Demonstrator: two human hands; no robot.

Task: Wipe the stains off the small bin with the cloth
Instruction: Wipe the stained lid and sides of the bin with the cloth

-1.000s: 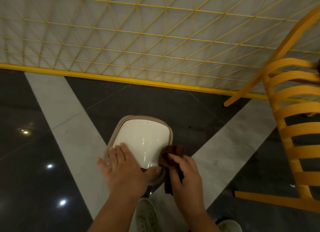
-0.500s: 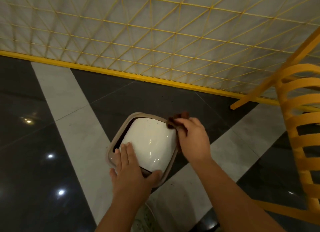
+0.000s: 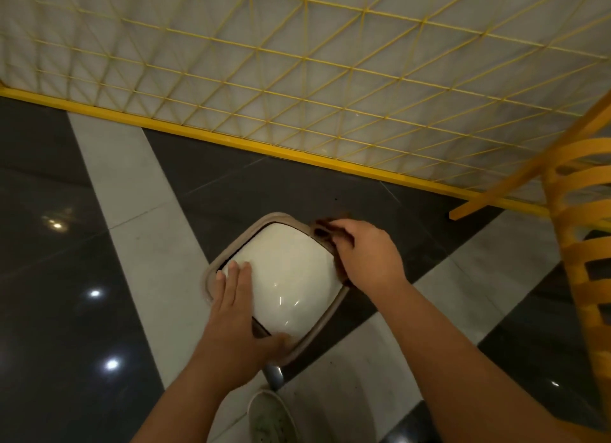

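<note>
The small bin (image 3: 291,270) stands on the floor below me, with a glossy white lid inside a beige rim. My left hand (image 3: 238,313) lies flat on the lid's near left side, thumb hooked over the near rim. My right hand (image 3: 363,254) grips a dark brown cloth (image 3: 322,231) and presses it against the far right corner of the rim. Most of the cloth is hidden under that hand.
A yellow wire-grid fence (image 3: 297,78) with a yellow base rail runs across the back. An orange slatted chair (image 3: 582,244) stands at the right. The floor is dark glossy tile with pale stripes. My shoe (image 3: 271,416) is just below the bin.
My right hand carried the cloth from the bin's near right edge up along the right side to the far right corner. My left hand stayed on the lid.
</note>
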